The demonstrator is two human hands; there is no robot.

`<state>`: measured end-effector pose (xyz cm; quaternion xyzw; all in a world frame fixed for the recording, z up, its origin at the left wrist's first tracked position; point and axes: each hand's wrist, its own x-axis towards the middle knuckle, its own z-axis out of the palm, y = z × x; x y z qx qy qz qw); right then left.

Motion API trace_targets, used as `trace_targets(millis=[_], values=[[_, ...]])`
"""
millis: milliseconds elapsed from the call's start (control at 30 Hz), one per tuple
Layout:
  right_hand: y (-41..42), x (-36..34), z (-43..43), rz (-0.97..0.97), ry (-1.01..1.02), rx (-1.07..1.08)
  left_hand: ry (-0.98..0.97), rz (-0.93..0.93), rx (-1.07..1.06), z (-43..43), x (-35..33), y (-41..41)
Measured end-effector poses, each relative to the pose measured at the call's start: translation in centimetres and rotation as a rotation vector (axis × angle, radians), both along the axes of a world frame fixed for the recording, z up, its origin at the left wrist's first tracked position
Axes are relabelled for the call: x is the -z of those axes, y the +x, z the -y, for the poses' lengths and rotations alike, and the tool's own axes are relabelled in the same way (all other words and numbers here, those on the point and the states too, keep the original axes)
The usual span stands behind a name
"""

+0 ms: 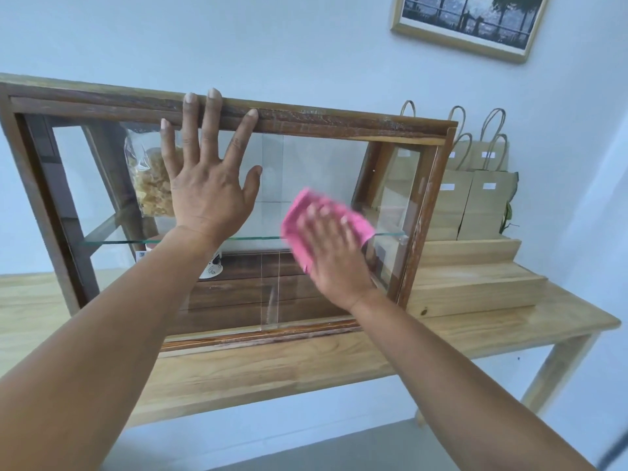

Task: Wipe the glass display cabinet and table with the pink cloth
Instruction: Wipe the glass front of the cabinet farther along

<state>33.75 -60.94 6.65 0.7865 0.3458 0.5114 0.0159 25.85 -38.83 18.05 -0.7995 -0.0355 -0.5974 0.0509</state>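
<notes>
A wooden-framed glass display cabinet (pixel 339 125) stands on a light wooden table (pixel 306 365). My left hand (pixel 207 178) lies flat with spread fingers against the upper left of the front glass, fingertips on the top rail. My right hand (pixel 333 253), blurred by motion, presses the pink cloth (pixel 302 212) flat against the glass right of centre, at the height of the inner glass shelf. Part of the cloth is hidden under my fingers.
Inside the cabinet a clear bag of snacks (pixel 149 178) hangs at the left and a white cup (pixel 210 266) sits below. Several brown paper bags (pixel 482 198) stand on a stepped wooden riser (pixel 475 280) at the right. A framed picture (pixel 469 25) hangs on the wall.
</notes>
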Motion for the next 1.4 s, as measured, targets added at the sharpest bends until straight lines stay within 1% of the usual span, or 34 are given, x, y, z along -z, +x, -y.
trace_targets(millis=[67, 100, 133, 167, 200, 233, 267, 300, 367, 400, 433, 467, 500, 567, 600, 633, 667, 700, 800, 833, 967, 1000, 1033, 1067, 1133, 1167, 1200, 1233, 1267, 1300, 1333, 1400], values=[[-0.8, 4.9, 1.5, -0.01, -0.443, -0.062, -0.001, -0.014, 0.008, 0.1, 0.0, -0.1], [-0.9, 6.2, 2.7, 0.0, -0.599, -0.066, 0.002, -0.02, 0.01, 0.0, 0.0, -0.2], [-0.7, 6.5, 3.9, 0.012, -0.688, -0.074, 0.005, -0.023, 0.011, -0.1, -0.1, -0.2], [-0.4, 5.9, 5.0, 0.016, -0.726, -0.084, 0.007, -0.024, 0.01, -0.2, -0.1, -0.2], [0.1, 4.7, 5.9, 0.011, -0.722, -0.075, 0.008, -0.023, 0.01, -0.2, -0.1, -0.2], [0.6, 3.2, 6.7, -0.009, -0.67, -0.044, 0.006, -0.021, 0.01, -0.2, -0.1, -0.1], [1.1, 1.3, 7.2, -0.028, -0.55, 0.013, 0.004, -0.02, 0.007, -0.1, 0.0, -0.1], [1.5, -0.7, 7.4, -0.034, -0.358, 0.073, -0.001, -0.017, 0.003, 0.0, 0.0, 0.0], [1.6, -3.9, 6.2, -0.051, 0.128, 0.118, -0.011, -0.011, -0.003, 0.2, 0.0, 0.2], [1.4, -4.5, 5.0, -0.067, 0.307, 0.116, -0.018, -0.007, -0.001, 0.3, 0.0, 0.3], [1.0, -4.1, 3.5, -0.092, 0.38, 0.104, -0.026, -0.002, 0.002, 0.4, 0.1, 0.3], [0.5, -2.6, 2.2, -0.115, 0.333, 0.082, -0.032, 0.002, 0.004, 0.5, 0.1, 0.4], [0.0, 0.0, 1.2, -0.126, 0.176, 0.036, -0.034, 0.002, 0.004, 0.5, 0.1, 0.4], [-1.1, 5.6, 1.5, -0.124, -0.252, -0.042, -0.022, -0.005, 0.002, 0.3, 0.1, 0.3], [-1.2, 7.6, 2.8, -0.108, -0.397, -0.053, -0.014, -0.006, 0.0, 0.3, 0.1, 0.3], [-0.9, 9.1, 4.4, -0.099, -0.456, -0.046, -0.011, -0.006, -0.001, 0.2, 0.1, 0.3], [-0.5, 9.7, 6.0, -0.112, -0.445, -0.028, -0.011, -0.007, -0.001, 0.1, 0.1, 0.3], [-0.2, 9.9, 7.6, -0.132, -0.386, 0.014, -0.015, -0.008, 0.0, 0.2, 0.1, 0.2], [0.2, 8.5, 11.4, -0.254, -0.05, 0.224, -0.025, -0.013, 0.004, 0.5, 0.1, 0.2], [0.3, 7.1, 11.6, -0.279, 0.048, 0.255, -0.027, -0.015, 0.004, 0.6, 0.0, 0.2], [0.8, -2.0, 6.4, -0.277, 0.522, 0.18, -0.028, -0.028, 0.006, 0.5, 0.0, 0.0], [0.7, -3.6, 4.4, -0.264, 0.593, 0.158, -0.026, -0.029, 0.005, 0.5, 0.0, 0.0], [0.5, -4.2, 2.5, -0.235, 0.582, 0.131, -0.026, -0.031, 0.007, 0.4, -0.1, -0.1], [0.1, -3.4, 0.8, -0.201, 0.489, 0.107, -0.028, -0.035, 0.01, 0.4, 0.0, -0.1], [-1.2, 1.1, -1.3, -0.163, 0.148, 0.031, -0.025, -0.039, 0.013, 0.4, 0.0, -0.3], [-1.7, 3.7, -0.9, -0.139, -0.039, 0.004, -0.022, -0.04, 0.014, 0.4, 0.0, -0.3], [-1.8, 6.1, 0.5, -0.109, -0.19, -0.007, -0.02, -0.043, 0.016, 0.3, 0.0, -0.4], [-1.6, 8.1, 2.4, -0.107, -0.274, 0.006, -0.019, -0.043, 0.018, 0.3, 0.0, -0.5], [-1.5, 9.3, 4.5, -0.137, -0.29, 0.037, -0.021, -0.04, 0.021, 0.3, -0.1, -0.4], [-1.2, 9.6, 6.5, -0.192, -0.247, 0.082, -0.025, -0.038, 0.022, 0.3, -0.1, -0.4], [-0.9, 9.1, 8.1, -0.242, -0.152, 0.142, -0.029, -0.037, 0.024, 0.4, -0.1, -0.4], [-0.1, 6.1, 9.1, -0.284, 0.115, 0.243, -0.031, -0.032, 0.033, 0.5, -0.1, -0.3]])
